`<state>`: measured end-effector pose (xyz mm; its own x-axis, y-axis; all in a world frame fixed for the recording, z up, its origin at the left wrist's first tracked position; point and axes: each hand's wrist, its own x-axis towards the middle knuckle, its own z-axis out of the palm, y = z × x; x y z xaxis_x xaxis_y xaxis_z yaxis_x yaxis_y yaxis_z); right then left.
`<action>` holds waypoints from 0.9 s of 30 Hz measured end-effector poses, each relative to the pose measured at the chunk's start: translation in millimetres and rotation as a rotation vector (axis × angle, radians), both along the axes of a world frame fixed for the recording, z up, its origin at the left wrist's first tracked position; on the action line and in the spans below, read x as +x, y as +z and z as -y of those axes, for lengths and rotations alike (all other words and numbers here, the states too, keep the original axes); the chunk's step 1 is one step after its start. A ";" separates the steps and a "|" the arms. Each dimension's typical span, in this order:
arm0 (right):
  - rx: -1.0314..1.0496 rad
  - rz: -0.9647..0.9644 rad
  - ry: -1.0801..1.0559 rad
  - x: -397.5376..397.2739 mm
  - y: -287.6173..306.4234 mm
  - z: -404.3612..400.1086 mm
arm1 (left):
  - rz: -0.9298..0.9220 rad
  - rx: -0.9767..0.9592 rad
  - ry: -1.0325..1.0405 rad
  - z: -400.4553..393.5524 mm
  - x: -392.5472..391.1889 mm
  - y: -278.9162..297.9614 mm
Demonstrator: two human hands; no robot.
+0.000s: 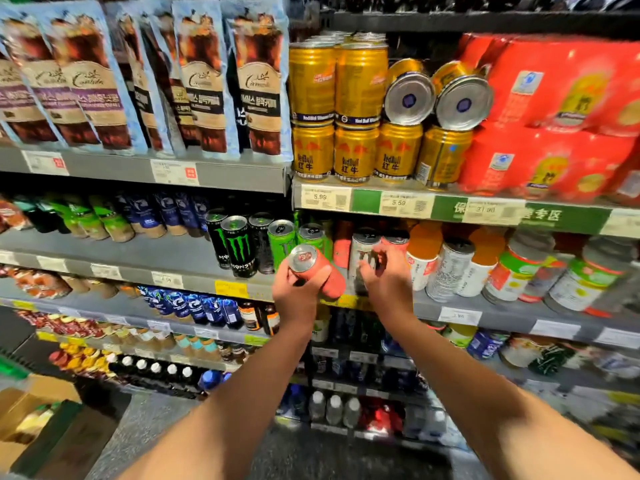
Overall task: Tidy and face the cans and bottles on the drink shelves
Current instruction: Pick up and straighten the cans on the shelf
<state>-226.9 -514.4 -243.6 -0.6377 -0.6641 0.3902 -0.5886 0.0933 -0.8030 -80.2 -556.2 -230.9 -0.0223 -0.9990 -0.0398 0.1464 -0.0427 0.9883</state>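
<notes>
My left hand [296, 296] grips a salmon-pink can [327, 271], tilted with its silver top toward me, just in front of the middle shelf edge. My right hand [384, 282] has its fingers curled round a white-silver Monster can [363, 251] standing on that shelf. To the left stand black Monster cans [239, 245] and green Monster cans [282, 240]. Another pink can [343, 244] stands behind. On the shelf above, gold Red Bull cans [355, 154] are stacked, and two gold cans [408, 93] lie on their sides with their bottoms facing out.
Red multipacks [554, 116] fill the upper right. Orange-capped white bottles [422, 258] and green-labelled jars [516, 275] stand right of my hands. Coffee pouches [201, 81] hang upper left. Lower shelves hold bottles; cardboard boxes [31, 410] sit on the floor at left.
</notes>
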 end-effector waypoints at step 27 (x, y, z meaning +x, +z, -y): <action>-0.076 0.336 -0.107 25.8 -14.5 18.9 | 0.069 -0.102 0.022 27.9 -15.1 -21.1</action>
<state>-201.1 -533.3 -258.1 -0.8033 -0.5636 0.1926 -0.2804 0.0726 -0.9571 -95.2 -584.1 -252.0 -0.0012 -0.9981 0.0617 0.0779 0.0614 0.9951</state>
